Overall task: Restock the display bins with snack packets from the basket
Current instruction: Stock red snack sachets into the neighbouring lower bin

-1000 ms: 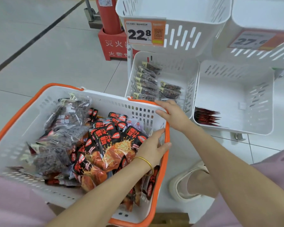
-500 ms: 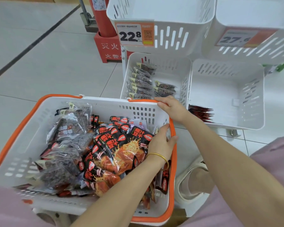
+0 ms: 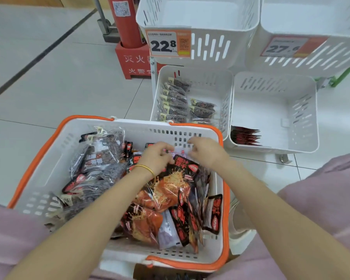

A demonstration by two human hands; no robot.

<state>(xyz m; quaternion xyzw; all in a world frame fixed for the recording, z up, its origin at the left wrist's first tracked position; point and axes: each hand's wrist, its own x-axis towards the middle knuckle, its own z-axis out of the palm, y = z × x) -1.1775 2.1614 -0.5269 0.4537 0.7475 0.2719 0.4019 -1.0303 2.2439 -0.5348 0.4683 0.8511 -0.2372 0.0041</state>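
I have both hands down at the far end of the basket (image 3: 55,164), over the red-and-black snack packets (image 3: 170,184). My left hand (image 3: 156,156) and right hand (image 3: 207,151) curl their fingers at a pale packet (image 3: 179,153) between them. With the blur, I cannot tell whether either grips it. Beyond, the lower-left bin (image 3: 220,93) holds dark packets (image 3: 202,110).

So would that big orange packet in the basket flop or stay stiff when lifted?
Probably floppy: the orange packet is thin crinkled film, bulging unevenly. Likely light, since it sits high on the other packets. Its glossy wrap may be slippery.
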